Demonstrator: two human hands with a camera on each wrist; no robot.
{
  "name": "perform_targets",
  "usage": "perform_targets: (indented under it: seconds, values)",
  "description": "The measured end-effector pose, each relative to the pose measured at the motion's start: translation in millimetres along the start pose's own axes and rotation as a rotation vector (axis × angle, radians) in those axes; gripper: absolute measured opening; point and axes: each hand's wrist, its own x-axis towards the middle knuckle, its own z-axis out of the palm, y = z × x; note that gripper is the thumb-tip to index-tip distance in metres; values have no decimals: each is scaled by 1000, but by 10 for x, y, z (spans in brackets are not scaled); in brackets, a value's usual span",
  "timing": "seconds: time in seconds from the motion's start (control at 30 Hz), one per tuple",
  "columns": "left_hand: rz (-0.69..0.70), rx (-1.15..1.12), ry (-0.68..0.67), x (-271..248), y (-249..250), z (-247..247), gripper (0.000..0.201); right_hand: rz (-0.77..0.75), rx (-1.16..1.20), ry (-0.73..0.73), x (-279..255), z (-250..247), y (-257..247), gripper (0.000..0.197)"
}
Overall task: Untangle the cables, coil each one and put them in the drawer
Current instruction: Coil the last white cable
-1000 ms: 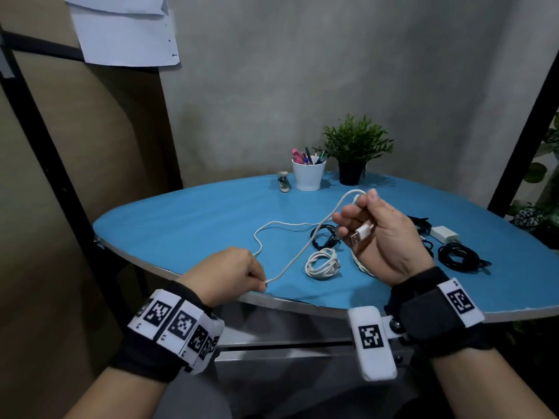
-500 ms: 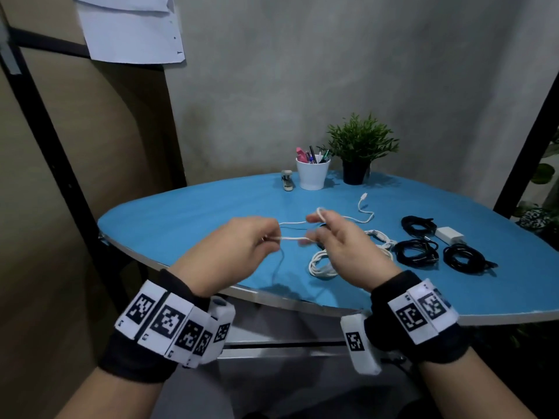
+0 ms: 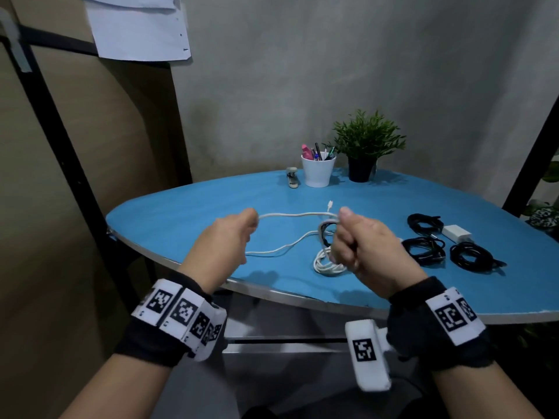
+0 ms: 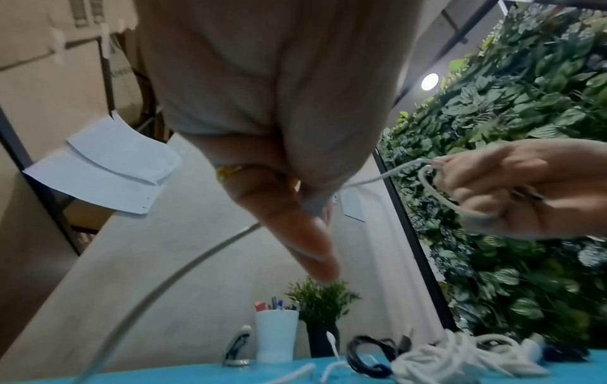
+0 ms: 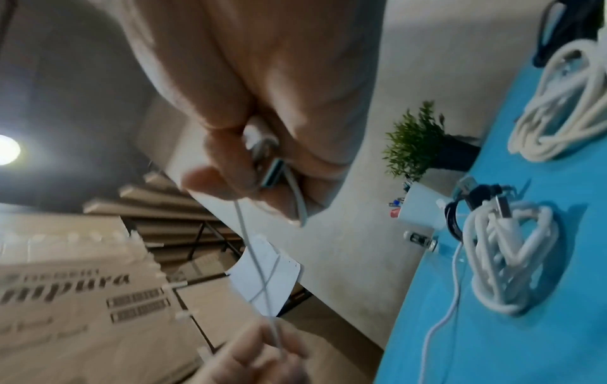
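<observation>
Both hands hold a thin white charging cable (image 3: 295, 215) above the blue oval table (image 3: 187, 213): the left hand (image 3: 225, 237) pinches its stretched length, the right hand (image 3: 360, 240) grips a small loop and its plug; the rest trails on the table beside a coiled white cable (image 3: 328, 264)
</observation>
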Motion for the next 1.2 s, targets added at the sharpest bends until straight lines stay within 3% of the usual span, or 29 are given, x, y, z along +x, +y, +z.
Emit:
perform_targets:
  seconds: [0.17, 0.27, 0.37, 0.43, 0.57, 0.67, 0.8, 0.93, 1.03, 1.2]
  values:
    - [59, 94, -356, -76, 167, 286, 44, -17, 439, 108, -18, -38, -97, 38]
    - [107, 143, -517, -160, 313, 399, 27, -56, 614, 138, -10, -32, -108, 33]
    - [208, 212, -620, -259, 410, 426, 19, -86, 576, 232, 42, -78, -61, 23]
    - [237, 182, -641, -281, 455, 360, 13, -92, 400, 277, 56, -87, -11, 20]
    - [292, 144, -536, -230, 530, 139, 6, -110, -423, 309, 27, -118, 118, 22]
    - [302, 121, -320, -175, 510, 1, 9, -73, -759, 178, 22, -116, 170, 22]
    - [341, -12, -7, -80, 397, -83, 11, 10, -664, 20, -39, -37, 142, 22]
    - [305, 15, 181, -32, 303, -94, 10, 15, -607, -83, -81, -3, 153, 37]
    - [194, 51, 171, -19, 237, -52, 15, 70, -499, -145, -107, 11, 146, 39]
    - [133, 82, -61, -38, 230, 128, 22, 64, -86, -85, -107, -3, 96, 42]
